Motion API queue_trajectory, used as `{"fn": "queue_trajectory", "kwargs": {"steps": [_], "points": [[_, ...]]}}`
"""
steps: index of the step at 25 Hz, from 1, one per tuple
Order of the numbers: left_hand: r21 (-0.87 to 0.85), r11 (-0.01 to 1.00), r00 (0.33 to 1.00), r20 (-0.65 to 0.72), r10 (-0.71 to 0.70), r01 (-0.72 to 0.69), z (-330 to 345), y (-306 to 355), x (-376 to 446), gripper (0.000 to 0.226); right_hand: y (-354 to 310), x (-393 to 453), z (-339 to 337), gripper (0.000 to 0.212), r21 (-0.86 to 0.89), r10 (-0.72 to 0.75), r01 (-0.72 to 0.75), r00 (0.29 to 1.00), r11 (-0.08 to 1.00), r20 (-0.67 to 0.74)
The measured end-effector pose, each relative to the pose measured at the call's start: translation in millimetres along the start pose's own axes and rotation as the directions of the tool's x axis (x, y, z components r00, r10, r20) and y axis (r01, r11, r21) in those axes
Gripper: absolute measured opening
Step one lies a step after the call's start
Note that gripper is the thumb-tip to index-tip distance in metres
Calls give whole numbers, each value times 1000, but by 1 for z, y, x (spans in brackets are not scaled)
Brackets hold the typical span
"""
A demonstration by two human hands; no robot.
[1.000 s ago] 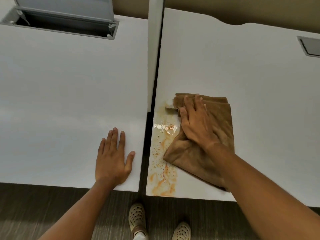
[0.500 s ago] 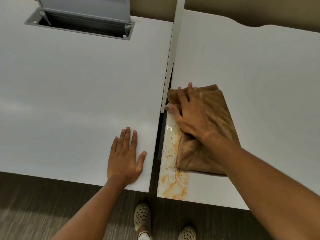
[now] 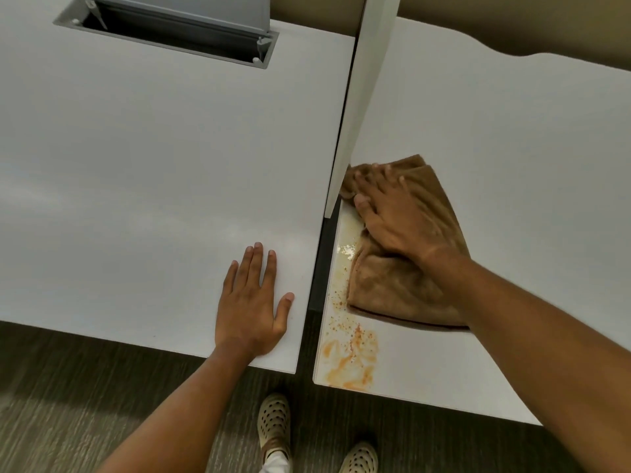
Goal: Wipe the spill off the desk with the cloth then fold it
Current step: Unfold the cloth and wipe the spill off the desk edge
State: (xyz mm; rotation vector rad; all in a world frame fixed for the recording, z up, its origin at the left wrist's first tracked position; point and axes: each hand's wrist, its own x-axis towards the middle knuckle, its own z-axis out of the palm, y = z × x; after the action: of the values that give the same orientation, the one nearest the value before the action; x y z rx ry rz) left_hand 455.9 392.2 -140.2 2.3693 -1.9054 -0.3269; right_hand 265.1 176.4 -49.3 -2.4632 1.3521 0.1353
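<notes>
A brown cloth lies bunched on the right white desk, close to its left edge. My right hand presses flat on the cloth's upper part, fingers spread, fingertips near the divider panel. An orange spill with specks streaks the desk's left front corner, and a wet smear runs up beside the cloth. My left hand rests flat and empty on the left white desk, near its right front corner.
A white divider panel stands upright between the two desks, with a dark gap below it. An open grey cable hatch sits at the back of the left desk. My shoes show on the wood-look floor.
My right hand has pushed the cloth up and left toward the divider, over the upper part of the spill. The camera view shifted left. My left hand stays flat.
</notes>
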Motion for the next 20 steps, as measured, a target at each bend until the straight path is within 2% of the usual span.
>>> {"fn": "queue_trajectory", "kwargs": {"steps": [4, 6, 8, 11, 12, 13, 17, 19, 20], "points": [[13, 1000, 1000, 16, -2, 2, -3, 1, 0, 80, -9, -49, 9, 56, -9, -235, 236, 971, 972, 49], [13, 1000, 1000, 21, -5, 5, -3, 1, 0, 81, -5, -72, 18, 57, -49, -303, 307, 950, 951, 71], [8, 1000, 1000, 16, -5, 5, -3, 0, 0, 80, 2, -73, 24, 58, -87, -232, 236, 971, 968, 47], [4, 1000, 1000, 1, 0, 0, -2, 1, 0, 80, -4, -47, 26, 61, -77, 6, -8, 1000, 997, -25], [1, 1000, 1000, 0, 0, 0, -1, 1, 0, 80, -8, -43, 26, 61, -76, 34, -36, 999, 996, -26], [1, 1000, 1000, 2, 0, 0, -1, 1, 0, 80, -13, -44, 27, 62, -87, 12, -13, 1000, 996, -20], [8, 1000, 1000, 14, 2, -2, -4, 1, 0, 81, -20, -98, 36, 61, -104, -279, 281, 960, 954, 39], [8, 1000, 1000, 19, 7, -7, -4, 0, 0, 81, -5, -122, 38, 60, -121, -301, 305, 952, 945, 48], [8, 1000, 1000, 18, 4, -4, -4, -1, -1, 80, 5, -127, 35, 59, -139, -251, 253, 967, 957, 32]]}}
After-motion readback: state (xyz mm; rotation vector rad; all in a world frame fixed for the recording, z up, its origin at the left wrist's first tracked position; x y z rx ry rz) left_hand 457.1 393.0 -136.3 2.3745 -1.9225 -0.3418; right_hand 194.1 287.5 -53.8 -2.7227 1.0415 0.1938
